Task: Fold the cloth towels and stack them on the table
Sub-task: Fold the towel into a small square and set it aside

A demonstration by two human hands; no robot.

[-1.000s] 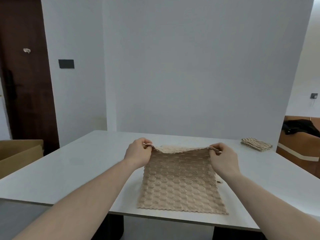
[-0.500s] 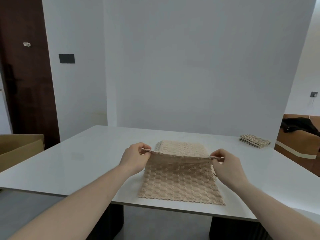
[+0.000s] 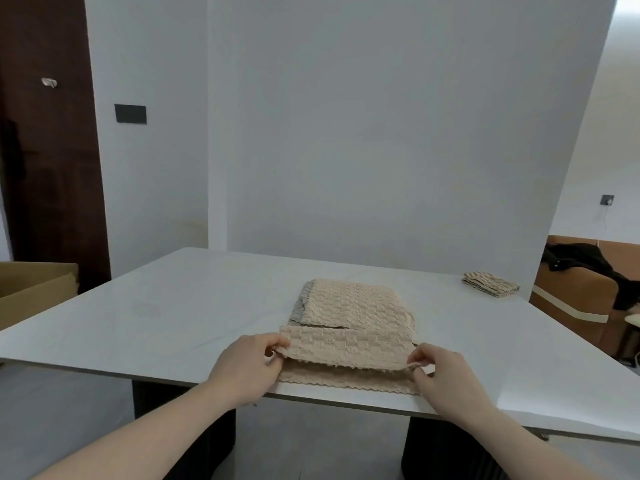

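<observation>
beige waffle-textured cloth towel (image 3: 349,327) lay on white table (image 3: 173,306), between left hand (image 3: 247,363) and right hand (image 3: 441,370); both pinched its folded-over edge.

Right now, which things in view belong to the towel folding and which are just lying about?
Job:
- beige textured cloth towel, pinched at both ends by the left hand and right hand
- folded striped towels at the far right corner
- white table

Lying about:
- cardboard box
- black garment
- black wall switch
</observation>
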